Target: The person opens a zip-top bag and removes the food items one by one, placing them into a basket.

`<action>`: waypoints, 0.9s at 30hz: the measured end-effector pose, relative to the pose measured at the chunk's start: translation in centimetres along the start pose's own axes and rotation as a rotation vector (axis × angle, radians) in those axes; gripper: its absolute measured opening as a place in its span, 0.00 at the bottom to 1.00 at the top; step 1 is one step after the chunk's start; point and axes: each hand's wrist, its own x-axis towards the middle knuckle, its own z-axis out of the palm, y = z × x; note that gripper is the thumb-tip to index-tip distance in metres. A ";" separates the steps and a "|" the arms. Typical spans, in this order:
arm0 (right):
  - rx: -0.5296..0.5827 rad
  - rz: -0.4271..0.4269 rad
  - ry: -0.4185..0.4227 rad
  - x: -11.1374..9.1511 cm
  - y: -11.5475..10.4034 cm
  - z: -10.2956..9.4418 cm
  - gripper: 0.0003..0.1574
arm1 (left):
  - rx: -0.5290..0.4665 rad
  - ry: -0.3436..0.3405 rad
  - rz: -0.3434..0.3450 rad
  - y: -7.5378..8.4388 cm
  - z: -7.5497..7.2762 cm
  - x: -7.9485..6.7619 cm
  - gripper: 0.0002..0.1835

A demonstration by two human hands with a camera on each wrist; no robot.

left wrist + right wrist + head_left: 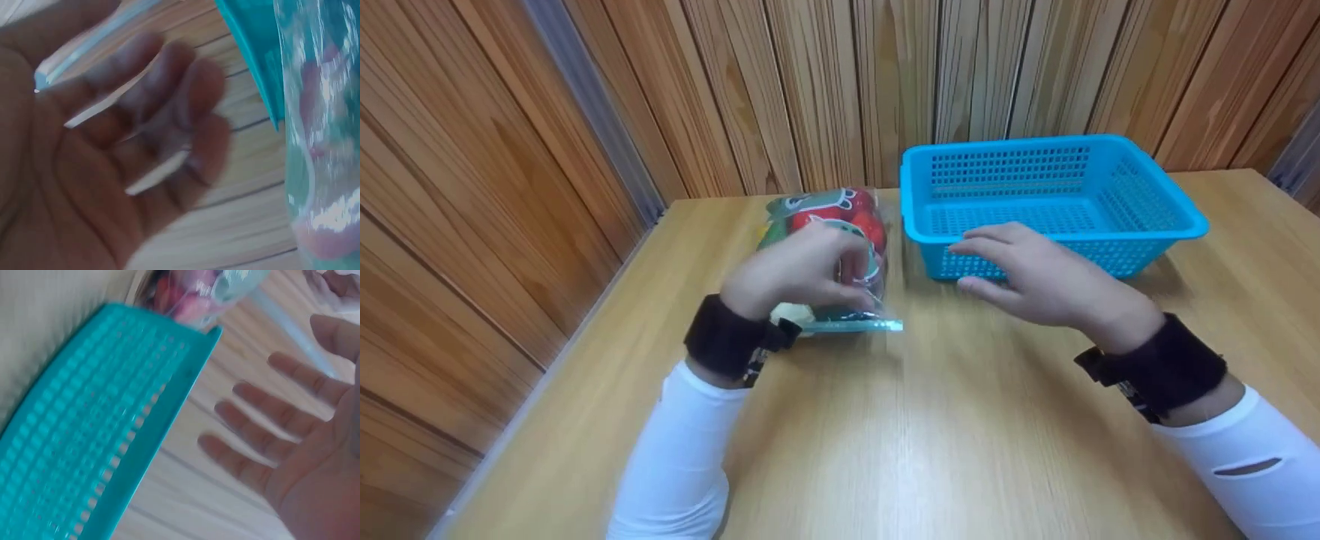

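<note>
A clear zip bag (867, 225) with a printed face lies on the table, holding red, green and pale rounded items. Its pale blue zip strip (855, 325) runs along the near edge. My left hand (810, 266) hovers over the bag and covers part of it. In the left wrist view its fingers (205, 93) are loosely bent, nothing is in them, and the bag (326, 169) is apart from them. Over the table, just before the blue basket (1117, 259), is my right hand (1035, 277). Its fingers (242, 461) are spread and hold nothing.
The perforated basket stands upright at the back, right of the bag, with nothing visible inside. A wood-plank wall (825, 90) rises behind the table (840, 450), and another runs along the left side.
</note>
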 end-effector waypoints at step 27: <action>-0.027 -0.349 0.352 1.1 -2.6 4.3 0.10 | 0.165 0.073 0.225 3.0 2.4 1.9 0.07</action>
